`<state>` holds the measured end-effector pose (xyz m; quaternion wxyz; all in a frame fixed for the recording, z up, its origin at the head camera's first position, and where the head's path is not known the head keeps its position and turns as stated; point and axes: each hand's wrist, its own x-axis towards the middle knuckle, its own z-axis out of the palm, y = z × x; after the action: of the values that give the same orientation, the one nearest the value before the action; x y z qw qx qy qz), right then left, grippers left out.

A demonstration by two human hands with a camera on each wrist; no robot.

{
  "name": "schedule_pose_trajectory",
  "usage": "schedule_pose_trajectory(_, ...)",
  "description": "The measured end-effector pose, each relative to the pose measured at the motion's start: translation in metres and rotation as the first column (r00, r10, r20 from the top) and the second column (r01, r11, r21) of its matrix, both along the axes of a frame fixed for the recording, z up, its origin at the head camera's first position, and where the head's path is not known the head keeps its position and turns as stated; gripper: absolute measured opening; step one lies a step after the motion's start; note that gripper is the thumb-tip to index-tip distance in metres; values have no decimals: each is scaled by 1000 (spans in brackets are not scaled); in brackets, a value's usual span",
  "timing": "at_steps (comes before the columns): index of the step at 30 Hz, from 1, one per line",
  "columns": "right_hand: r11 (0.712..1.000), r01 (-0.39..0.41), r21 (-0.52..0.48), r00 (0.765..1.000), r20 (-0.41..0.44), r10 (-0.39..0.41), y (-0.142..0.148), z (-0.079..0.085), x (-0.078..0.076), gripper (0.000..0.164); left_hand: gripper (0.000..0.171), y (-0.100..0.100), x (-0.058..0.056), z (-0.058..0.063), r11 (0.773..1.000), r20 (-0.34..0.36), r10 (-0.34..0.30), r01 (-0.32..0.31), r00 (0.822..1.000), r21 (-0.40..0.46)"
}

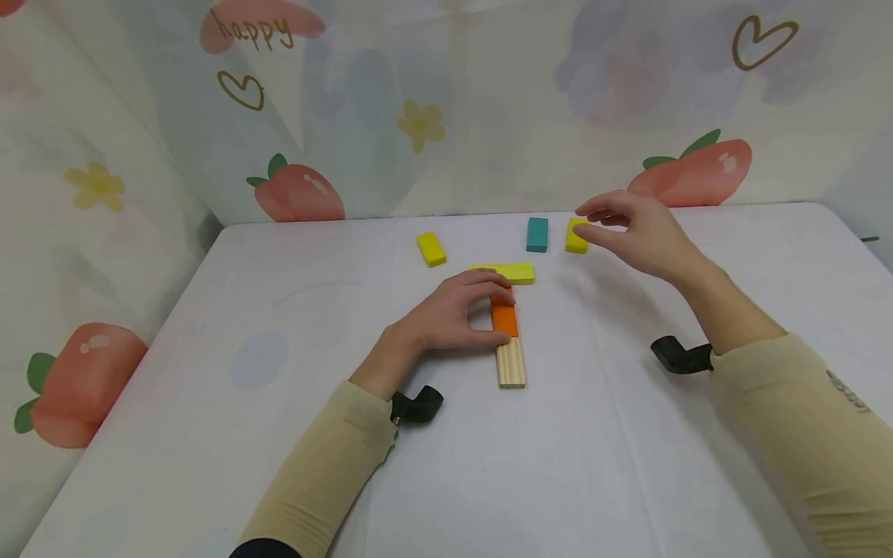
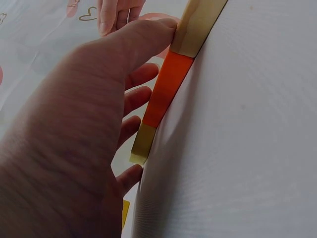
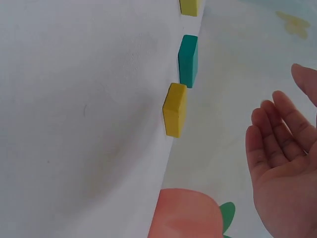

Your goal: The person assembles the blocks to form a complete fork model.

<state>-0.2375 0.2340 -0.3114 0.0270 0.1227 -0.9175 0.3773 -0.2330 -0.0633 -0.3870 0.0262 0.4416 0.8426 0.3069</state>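
One loose yellow block (image 1: 431,249) lies farthest left on the tabletop (image 1: 335,473). Next we note the left hand (image 1: 446,314), loosely curved, thumb spread from the fingers, touching the row without visible firm hold: yellow-green block (image 1: 523,273) crosswise at the far end, orange block (image 1: 505,318) and wooden piece (image 1: 511,366) end to end toward us. The teal block (image 1: 537,235) sits apart. We take the right yellow block (image 1: 576,239) as the governing reference: its long axis points away from us, just left of the right hand (image 1: 635,236), the nearer one, part-open and empty.
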Motion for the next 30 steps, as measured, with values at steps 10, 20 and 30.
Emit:
schedule_pose_trajectory(10,998,61,-14,997,54,-61,7,-9,-15,52,39,0,2,0,1000,3,17,-17,1000,-18)
schedule_pose_trajectory(20,996,80,-42,994,72,-77,5,-17,-28,50,38,0,2,2,999,16,31,-31,999,-24)
schedule_pose_trajectory(30,997,66,34,984,161,-70,8,-26,-36,55,35,0,3,3,999,37,32,-31,999,-23)
